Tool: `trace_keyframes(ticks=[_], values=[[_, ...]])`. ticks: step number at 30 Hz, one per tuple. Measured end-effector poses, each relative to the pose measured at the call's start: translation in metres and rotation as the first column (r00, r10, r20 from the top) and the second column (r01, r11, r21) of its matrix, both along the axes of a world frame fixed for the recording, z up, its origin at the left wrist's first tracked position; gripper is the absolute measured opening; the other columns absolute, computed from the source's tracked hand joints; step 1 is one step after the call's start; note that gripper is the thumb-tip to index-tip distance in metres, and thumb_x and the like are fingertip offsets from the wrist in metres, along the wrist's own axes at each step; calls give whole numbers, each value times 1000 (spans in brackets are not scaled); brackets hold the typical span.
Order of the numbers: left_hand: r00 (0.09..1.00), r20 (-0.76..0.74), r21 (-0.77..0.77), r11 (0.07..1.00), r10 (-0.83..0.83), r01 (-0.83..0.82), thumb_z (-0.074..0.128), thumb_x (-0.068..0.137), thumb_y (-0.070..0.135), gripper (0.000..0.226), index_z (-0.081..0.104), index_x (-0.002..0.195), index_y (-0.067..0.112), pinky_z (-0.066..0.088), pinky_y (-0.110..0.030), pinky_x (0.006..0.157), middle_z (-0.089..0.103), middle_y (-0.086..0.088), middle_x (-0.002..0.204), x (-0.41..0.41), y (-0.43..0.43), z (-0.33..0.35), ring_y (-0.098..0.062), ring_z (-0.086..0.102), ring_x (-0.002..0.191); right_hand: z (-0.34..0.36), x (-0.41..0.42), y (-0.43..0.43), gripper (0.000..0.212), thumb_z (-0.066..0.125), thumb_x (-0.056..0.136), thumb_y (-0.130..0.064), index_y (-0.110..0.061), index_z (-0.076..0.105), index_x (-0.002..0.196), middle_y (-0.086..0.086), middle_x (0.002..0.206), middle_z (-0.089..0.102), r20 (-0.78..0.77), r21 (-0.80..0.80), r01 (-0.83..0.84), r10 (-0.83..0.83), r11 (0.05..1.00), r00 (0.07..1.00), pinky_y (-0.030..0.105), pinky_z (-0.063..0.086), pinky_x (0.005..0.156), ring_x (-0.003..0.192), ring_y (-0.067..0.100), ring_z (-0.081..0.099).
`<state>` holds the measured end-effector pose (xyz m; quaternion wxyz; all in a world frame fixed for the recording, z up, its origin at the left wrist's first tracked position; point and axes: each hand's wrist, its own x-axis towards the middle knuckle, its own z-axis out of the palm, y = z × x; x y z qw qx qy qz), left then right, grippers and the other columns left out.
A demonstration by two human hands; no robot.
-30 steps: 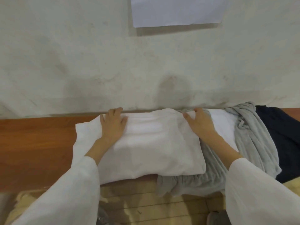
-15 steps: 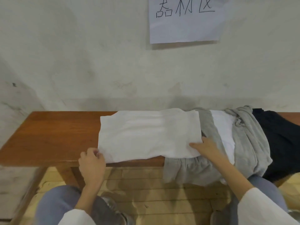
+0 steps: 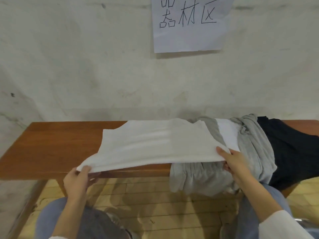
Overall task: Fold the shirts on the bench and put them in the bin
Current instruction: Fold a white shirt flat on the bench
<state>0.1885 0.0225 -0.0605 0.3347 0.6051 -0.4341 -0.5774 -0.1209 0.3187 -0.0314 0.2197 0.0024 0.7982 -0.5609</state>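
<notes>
The brown wooden desk (image 3: 51,144) stands against the wall (image 3: 86,75). A folded white shirt (image 3: 155,144) lies across its middle, near edge raised off the front rim. To the right a crumpled grey garment (image 3: 250,149) hangs over the front edge, touching a dark garment (image 3: 293,152) beyond it.

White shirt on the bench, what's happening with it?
A person is folding the white shirt on the wooden bench. The left hand pinches its near left corner and the right hand holds its near right corner, so the front edge is raised off the bench. More clothes wait at the right end: a grey shirt and a dark one. No bin is in view.
</notes>
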Motion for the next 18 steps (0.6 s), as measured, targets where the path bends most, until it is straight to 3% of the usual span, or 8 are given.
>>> trace_keyframes(ticks=[2, 5, 9, 12, 15, 17, 18], values=[[993, 102, 8, 998, -65, 64, 52, 93, 1, 6, 52, 88, 4, 52, -28, 41, 59, -18, 84, 1, 6, -6, -14, 61, 39, -9, 3, 7, 16, 66, 89, -21, -8, 58, 82, 8, 57, 43, 39, 47, -43, 41, 998, 998, 25, 35, 42, 45, 15, 37], [987, 104, 77, 990, -127, 119, 51, 94, 0, 9, 48, 101, 3, 51, -34, 54, 58, -21, 96, -1, 18, -18, -28, 61, 57, -22, 7, 14, 17, 68, 87, -17, -5, 58, 81, 7, 55, 45, 67, 116, -105, 98, 988, 993, 20, 35, 36, 45, 16, 38], [985, 121, 100, 989, -121, 110, 53, 93, 1, 23, 41, 113, 7, 53, -38, 53, 55, -15, 99, 0, 20, -24, -33, 60, 66, -30, 8, 13, 19, 65, 89, -19, -2, 62, 94, 10, 75, 60, 27, 124, -123, 120, 985, 992, 30, 52, 53, 58, 21, 55], [867, 461, -68, 967, -188, 245, 59, 87, -1, 35, 43, 119, 4, 52, -49, 77, 56, -18, 110, 3, 21, -29, -37, 58, 85, -24, 12, 9, 18, 66, 87, -19, -8, 56, 96, 12, 88, 61, -48, 331, -206, 235, 921, 971, 40, 55, 68, 71, 24, 60], [723, 690, -394, 827, -21, 400, 63, 80, -3, 36, 55, 114, 3, 43, -50, 88, 50, -24, 121, -17, 28, -27, -41, 49, 105, -21, 16, -6, 33, 65, 85, -21, -10, 51, 113, 10, 109, 55, -381, 531, -74, 316, 844, 869, 38, 47, 78, 91, 27, 56], [696, 714, -466, 694, -72, 550, 62, 84, -1, 30, 62, 113, 6, 41, -46, 99, 52, -18, 129, -51, 35, -18, -36, 50, 118, -15, 22, -34, 37, 62, 88, -24, -11, 53, 122, 9, 122, 52, -577, 505, -37, 369, 862, 729, 37, 41, 93, 110, 27, 51], [674, 726, -481, 599, -136, 640, 59, 87, 2, 27, 64, 113, 8, 38, -44, 105, 53, -15, 133, -73, 37, -17, -33, 48, 124, -13, 24, -52, 37, 57, 92, -27, -12, 53, 125, 8, 129, 51, -588, 527, -92, 441, 845, 678, 36, 37, 100, 119, 27, 47]])
